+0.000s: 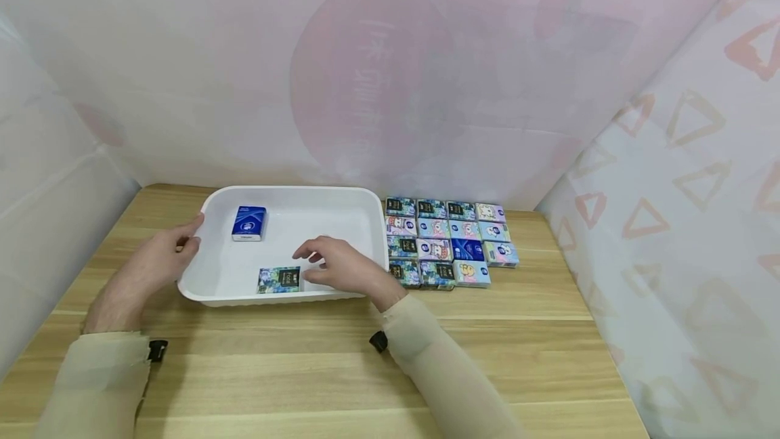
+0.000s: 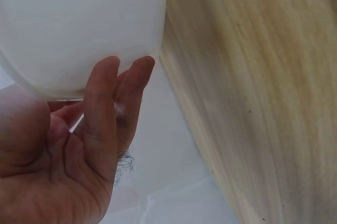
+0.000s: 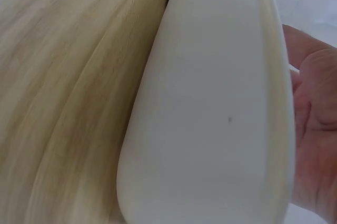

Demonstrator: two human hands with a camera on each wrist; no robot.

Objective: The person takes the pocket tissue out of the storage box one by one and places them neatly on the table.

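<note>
A white plastic tray (image 1: 317, 215) lies on the wooden table. My left hand (image 1: 161, 256) holds its left rim, fingers against the outer wall, as the left wrist view also shows. Inside the tray, a blue tissue pack (image 1: 248, 223) lies toward the back left, and a dark floral tissue pack (image 1: 279, 280) lies near the front wall. My right hand (image 1: 344, 266) is over the tray's front right part, fingers loosely bent and holding nothing. Its thumb tip is close to the floral pack's right end. In the right wrist view, the tray wall hides most of the fingers.
Right of the tray, several tissue packs (image 1: 434, 229) in floral, blue and cartoon prints lie in close rows. The wooden table (image 1: 274, 371) extends toward me. A pale printed sheet (image 1: 487, 87) hangs behind it, with more at both sides.
</note>
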